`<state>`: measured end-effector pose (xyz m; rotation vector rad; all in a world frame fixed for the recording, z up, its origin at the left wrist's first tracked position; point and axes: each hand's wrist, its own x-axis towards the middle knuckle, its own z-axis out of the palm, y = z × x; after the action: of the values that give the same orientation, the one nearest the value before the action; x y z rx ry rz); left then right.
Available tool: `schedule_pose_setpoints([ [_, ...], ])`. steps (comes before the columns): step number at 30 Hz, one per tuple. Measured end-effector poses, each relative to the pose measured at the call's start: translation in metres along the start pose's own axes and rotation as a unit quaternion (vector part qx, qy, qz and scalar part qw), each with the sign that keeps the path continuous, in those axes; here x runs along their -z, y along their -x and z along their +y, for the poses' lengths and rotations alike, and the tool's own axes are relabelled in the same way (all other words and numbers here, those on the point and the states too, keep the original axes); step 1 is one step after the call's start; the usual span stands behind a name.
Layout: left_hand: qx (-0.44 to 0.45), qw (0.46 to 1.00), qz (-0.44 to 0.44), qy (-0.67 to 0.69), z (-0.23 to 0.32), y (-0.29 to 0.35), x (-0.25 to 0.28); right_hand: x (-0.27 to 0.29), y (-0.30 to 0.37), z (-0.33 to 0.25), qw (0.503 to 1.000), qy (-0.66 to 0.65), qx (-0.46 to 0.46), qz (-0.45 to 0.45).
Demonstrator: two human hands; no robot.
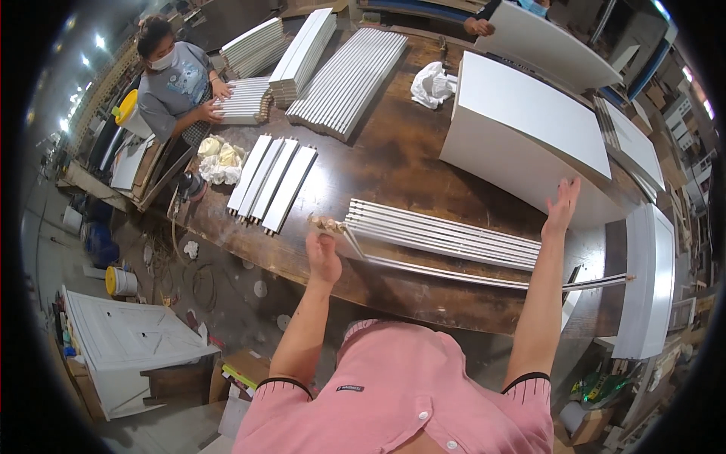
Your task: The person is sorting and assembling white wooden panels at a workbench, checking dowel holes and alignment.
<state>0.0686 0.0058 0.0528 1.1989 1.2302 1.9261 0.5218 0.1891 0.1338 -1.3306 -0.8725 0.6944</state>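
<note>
My left hand (323, 256) is at the left end of some long white slats, its fingers curled over the end of a white slat (349, 240) near the table's front edge. Just behind lies a row of several white slats (446, 234), side by side. My right hand (561, 206) is raised with the fingers apart and holds nothing. It is in front of the side of a large stack of white panels (529, 106). A thin slat (597, 283) sticks out to the right beyond my right forearm.
Short white slats (274, 181) lie on the brown table (393, 163), near bundled slats (352, 79), crumpled cloths (432, 85) and a sander (191, 186). A masked person (178, 79) handles slats at the left; another holds a white panel (548, 49). More panels (649, 280) stand right.
</note>
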Motion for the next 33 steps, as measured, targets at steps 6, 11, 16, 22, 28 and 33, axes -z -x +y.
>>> schedule_pose_setpoints([
  [6, 0.037, 0.996, 0.057, -0.062, -0.010, 0.001, -0.003, 0.002, -0.061, 0.004, 0.978, 0.135, 0.103, -0.124],
  [11, 0.035, 0.998, 0.019, -0.041, -0.001, -0.012, -0.015, -0.003, -0.096, 0.046, 0.952, 0.223, 0.161, -0.131],
  [16, 0.046, 0.996, 0.073, -0.024, -0.001, -0.006, -0.017, -0.038, 0.074, 0.066, 0.896, 0.198, 0.139, -0.372],
  [22, 0.061, 0.994, 0.085, -0.042, -0.015, 0.001, -0.019, -0.060, 0.228, 0.074, 0.739, 0.355, 0.233, -0.524],
  [28, 0.030, 0.994, 0.106, -0.022, -0.034, 0.010, -0.011, -0.067, 0.242, 0.105, 0.722, 0.438, 0.306, -0.439],
  [33, -0.037, 0.972, 0.119, -0.200, 0.011, -0.005, -0.042, -0.064, 0.245, 0.106, 0.709, 0.455, 0.302, -0.446],
])
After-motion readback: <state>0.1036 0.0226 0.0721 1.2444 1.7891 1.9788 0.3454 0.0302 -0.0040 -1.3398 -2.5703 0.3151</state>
